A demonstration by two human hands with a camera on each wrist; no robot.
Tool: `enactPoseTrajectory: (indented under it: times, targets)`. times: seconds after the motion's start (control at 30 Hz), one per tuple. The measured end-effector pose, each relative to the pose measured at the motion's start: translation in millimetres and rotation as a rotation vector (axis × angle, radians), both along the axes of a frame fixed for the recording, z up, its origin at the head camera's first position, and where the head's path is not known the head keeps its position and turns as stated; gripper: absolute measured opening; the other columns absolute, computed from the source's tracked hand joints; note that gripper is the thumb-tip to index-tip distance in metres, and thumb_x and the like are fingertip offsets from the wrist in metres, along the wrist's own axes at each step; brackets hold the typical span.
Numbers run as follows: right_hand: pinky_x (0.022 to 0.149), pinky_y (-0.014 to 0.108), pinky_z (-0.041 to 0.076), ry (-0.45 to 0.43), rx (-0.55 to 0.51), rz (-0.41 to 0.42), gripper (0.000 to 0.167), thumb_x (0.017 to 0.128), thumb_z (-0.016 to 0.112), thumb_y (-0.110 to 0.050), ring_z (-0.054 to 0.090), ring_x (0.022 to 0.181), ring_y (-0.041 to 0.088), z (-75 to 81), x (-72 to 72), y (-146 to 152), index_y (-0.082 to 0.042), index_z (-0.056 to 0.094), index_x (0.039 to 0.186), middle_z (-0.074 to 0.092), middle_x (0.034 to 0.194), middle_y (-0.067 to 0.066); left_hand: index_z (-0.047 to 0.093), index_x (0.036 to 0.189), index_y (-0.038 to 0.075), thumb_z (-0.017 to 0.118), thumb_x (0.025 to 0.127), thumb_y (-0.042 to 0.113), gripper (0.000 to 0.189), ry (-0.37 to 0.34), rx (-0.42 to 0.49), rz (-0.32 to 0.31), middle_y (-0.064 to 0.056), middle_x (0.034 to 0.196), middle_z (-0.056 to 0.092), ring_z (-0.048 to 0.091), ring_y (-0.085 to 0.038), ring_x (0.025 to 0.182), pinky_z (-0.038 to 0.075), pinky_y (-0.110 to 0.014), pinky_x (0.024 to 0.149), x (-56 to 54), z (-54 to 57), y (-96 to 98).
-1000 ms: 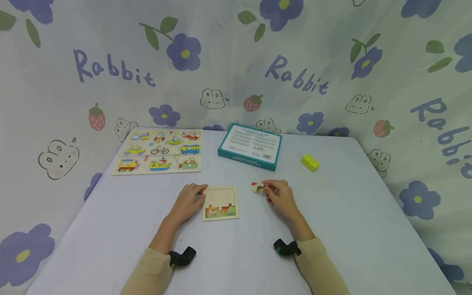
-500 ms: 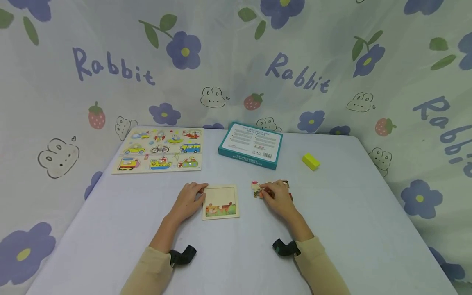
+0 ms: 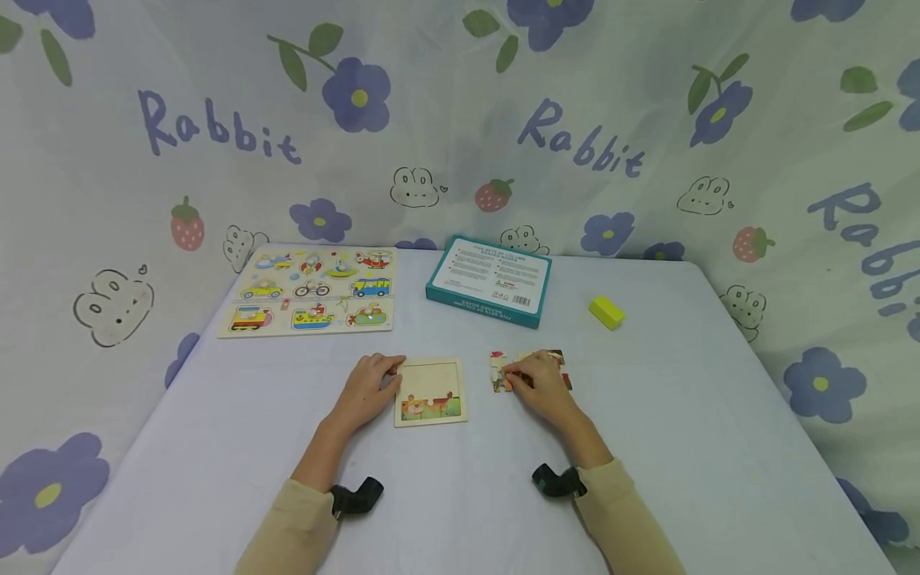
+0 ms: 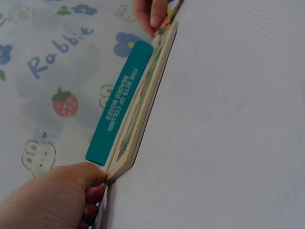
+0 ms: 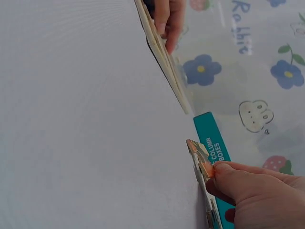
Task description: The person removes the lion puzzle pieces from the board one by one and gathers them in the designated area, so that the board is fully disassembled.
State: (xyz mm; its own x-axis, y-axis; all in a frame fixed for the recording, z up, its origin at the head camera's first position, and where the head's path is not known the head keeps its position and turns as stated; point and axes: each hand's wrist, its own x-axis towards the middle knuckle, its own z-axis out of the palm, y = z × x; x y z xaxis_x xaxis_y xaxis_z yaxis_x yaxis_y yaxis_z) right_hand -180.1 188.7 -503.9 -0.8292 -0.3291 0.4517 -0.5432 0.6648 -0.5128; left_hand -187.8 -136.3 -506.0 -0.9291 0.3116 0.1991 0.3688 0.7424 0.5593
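A square wooden puzzle board lies in front of me, with orange and green pieces along its near side and bare wood above. My left hand holds its left edge near the far corner, the thumb against the rim in the left wrist view. To the right of the board, loose puzzle pieces lie in a cluster, partly covered by my right hand. Thumb and forefinger of that hand pinch an orange-patterned puzzle piece, which looks slightly tilted in the right wrist view.
A large wooden board with vehicle pictures lies at the back left. Behind the small board is a teal box with a white printed face. A yellow block sits farther right. A printed curtain stands behind the table.
My right hand has come slightly nearer and left, uncovering more of the loose pieces, and pinches a piece at the cluster's left side. The left hand stays on the board.
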Motion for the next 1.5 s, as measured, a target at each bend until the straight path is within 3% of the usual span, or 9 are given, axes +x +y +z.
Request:
enactPoseTrajectory:
  times: [0.63,0.93,1.5]
  targets:
    - [0.067,0.031,0.035,-0.022,0.026,-0.013,0.010,0.080,0.070,-0.010,0.042,0.071,0.013,-0.5,-0.8,-0.3,-0.008,0.071,0.090,0.060,0.073,-0.004,0.058,0.121,0.004,0.055,0.089,0.015,0.034,-0.011,-0.006,-0.003,0.003,0.082,0.046,0.037,-0.017,0.077,0.031,-0.032,0.067,1.1,5.4,0.5]
    - [0.065,0.029,0.036,-0.085,0.007,-0.035,0.014,0.079,0.072,-0.014,0.042,0.074,0.011,0.1,1.6,-0.9,-0.010,0.071,0.092,0.060,0.076,-0.006,0.058,0.122,0.004,0.056,0.089,0.015,0.035,-0.025,-0.010,0.000,0.003,0.083,0.046,0.037,-0.016,0.078,0.031,-0.032,0.068,1.4,6.8,1.4]
    - [0.068,0.031,0.035,-0.048,0.023,-0.011,0.018,0.076,0.075,-0.019,0.043,0.074,0.010,-0.3,2.4,0.1,-0.010,0.070,0.092,0.059,0.076,-0.007,0.058,0.121,0.004,0.055,0.089,0.015,0.034,-0.019,-0.004,0.002,0.002,0.083,0.047,0.037,-0.016,0.077,0.031,-0.032,0.067,0.4,4.6,1.1]
